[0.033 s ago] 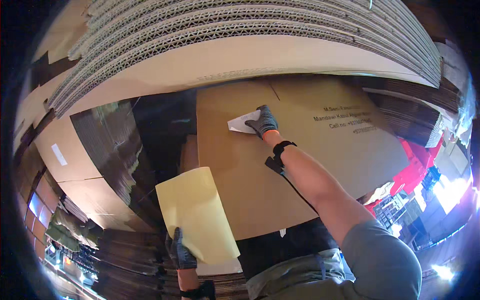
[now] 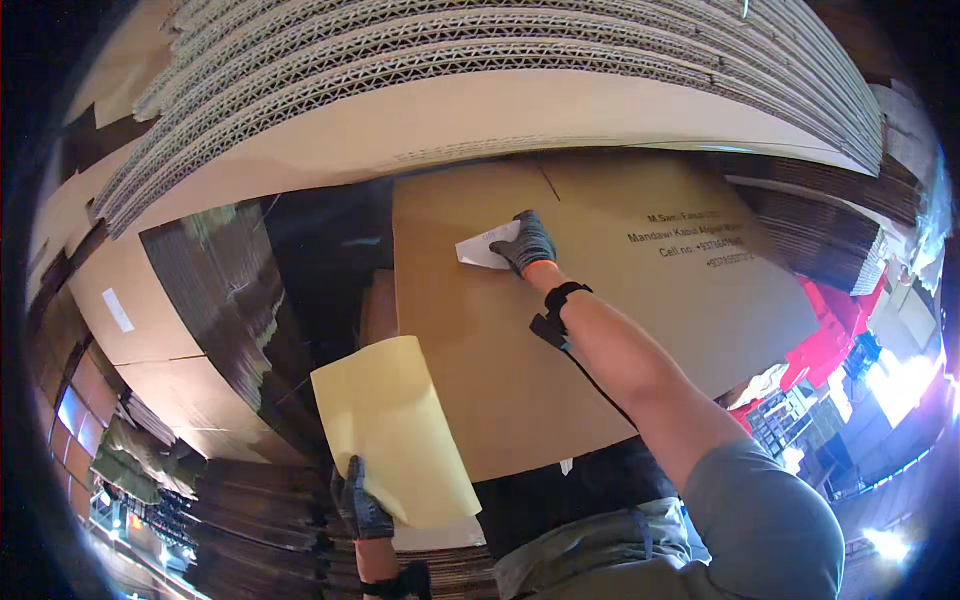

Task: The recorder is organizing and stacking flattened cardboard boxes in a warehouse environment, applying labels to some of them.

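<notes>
My right hand [image 2: 527, 243], in a dark grey glove, presses a small white paper label [image 2: 483, 247] flat against a large brown cardboard sheet [image 2: 600, 320] with dark print at its upper right. A black strap circles that wrist. My left hand [image 2: 360, 502], also gloved, holds a pale yellow sheet [image 2: 392, 440] by its lower left edge, low in the view and apart from the cardboard sheet.
A thick stack of flat corrugated cardboard [image 2: 480, 80] overhangs the top of the view. More stacked cardboard [image 2: 215, 310] stands at the left and below. Red objects [image 2: 835, 340] and bright lights lie at the right.
</notes>
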Available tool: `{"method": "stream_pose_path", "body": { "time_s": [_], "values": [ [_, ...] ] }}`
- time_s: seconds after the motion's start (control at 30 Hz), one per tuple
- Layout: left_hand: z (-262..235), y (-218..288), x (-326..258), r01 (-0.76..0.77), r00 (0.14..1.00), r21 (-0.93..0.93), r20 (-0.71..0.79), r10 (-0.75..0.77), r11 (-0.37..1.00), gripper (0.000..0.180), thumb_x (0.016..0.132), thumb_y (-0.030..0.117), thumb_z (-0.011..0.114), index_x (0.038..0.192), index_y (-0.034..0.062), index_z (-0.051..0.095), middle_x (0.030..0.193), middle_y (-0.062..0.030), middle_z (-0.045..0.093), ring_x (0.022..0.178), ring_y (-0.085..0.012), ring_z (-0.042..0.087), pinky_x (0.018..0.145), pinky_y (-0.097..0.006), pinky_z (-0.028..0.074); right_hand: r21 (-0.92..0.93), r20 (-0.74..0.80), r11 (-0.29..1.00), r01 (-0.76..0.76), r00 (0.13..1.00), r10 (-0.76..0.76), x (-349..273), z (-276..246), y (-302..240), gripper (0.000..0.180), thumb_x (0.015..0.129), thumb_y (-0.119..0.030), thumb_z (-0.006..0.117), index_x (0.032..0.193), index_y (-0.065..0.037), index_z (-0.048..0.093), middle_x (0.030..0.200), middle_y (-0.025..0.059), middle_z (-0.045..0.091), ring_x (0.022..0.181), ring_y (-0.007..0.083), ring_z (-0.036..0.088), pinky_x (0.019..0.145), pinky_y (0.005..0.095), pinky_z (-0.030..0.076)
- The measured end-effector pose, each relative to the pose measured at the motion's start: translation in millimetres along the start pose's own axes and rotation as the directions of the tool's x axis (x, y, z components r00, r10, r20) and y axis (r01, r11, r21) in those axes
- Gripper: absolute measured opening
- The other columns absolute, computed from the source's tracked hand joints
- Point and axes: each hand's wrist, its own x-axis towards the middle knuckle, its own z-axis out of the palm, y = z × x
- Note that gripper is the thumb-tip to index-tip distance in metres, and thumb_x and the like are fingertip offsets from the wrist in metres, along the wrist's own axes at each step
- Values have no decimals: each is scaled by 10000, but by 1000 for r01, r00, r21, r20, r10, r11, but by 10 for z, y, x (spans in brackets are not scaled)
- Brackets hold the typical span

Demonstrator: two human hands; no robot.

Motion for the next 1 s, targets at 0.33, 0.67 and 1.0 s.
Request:
{"method": "stream_pose_path", "body": {
  "time_s": [0.33, 0.67, 1.0],
  "values": [
    [276, 245, -110, -48, 998, 27, 48, 46, 998, 284, 979, 125, 635, 1238, 7, 644, 1102, -89, 711, 947, -210, 689, 811, -362, 571, -209, 82, 963, -172, 978, 192, -243, -222, -417, 865, 674, -359, 913, 1382, -98, 490, 1356, 180, 571, 1228, 339, 606, 1036, 447, 503],
    [287, 306, -94, -83, 994, 97, 73, 76, 992, 289, 984, 137, 628, 1239, 2, 635, 1092, -91, 709, 938, -209, 688, 809, -358, 566, -693, 11, 715, 91, 993, -116, -344, 191, -431, 883, 853, -535, 649, 1542, -71, 350, 1547, 177, 401, 1460, 375, 337, 1194, 529, 244],
    [234, 378, -105, -96, 992, 111, 96, 86, 989, 317, 975, 162, 644, 1257, 18, 632, 1085, -89, 712, 935, -219, 688, 799, -383, 566, -495, 131, 824, 276, 961, -243, -260, -328, 452, 736, 867, -564, 602, 1381, -41, 538, 1454, 184, 531, 1360, 334, 496, 1131, 465, 366]
  ]
}}
